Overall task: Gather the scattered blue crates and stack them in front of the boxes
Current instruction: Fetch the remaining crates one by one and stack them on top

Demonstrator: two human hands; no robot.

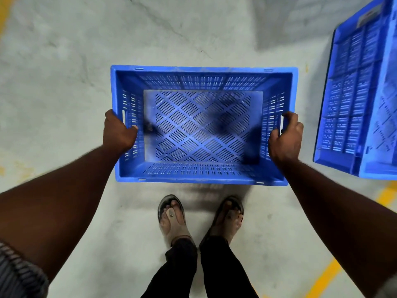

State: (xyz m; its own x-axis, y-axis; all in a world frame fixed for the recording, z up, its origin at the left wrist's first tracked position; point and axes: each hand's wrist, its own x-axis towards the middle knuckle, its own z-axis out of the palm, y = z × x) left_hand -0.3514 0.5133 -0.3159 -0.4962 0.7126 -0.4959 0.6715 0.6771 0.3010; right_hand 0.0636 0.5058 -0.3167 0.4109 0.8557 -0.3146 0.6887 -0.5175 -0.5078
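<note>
Over the grey concrete floor (pixel 64 61) a blue crate (pixel 204 68) hangs open side up, a second crate (pixel 354 93) tipped on the floor at right, the hands, left hand (pixel 118 132) and right hand (pixel 286 136), each curled round an end-wall handle.

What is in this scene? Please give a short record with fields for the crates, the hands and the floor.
held crate: blue, slotted, open side up, empty
left hand: grips the held crate's left end wall at the handle slot
right hand: grips its right end wall at the handle slot
second crate: blue, at the right, partly out of frame
floor: grey concrete with yellow lines
sandals: on both feet, just behind the held crate
</note>
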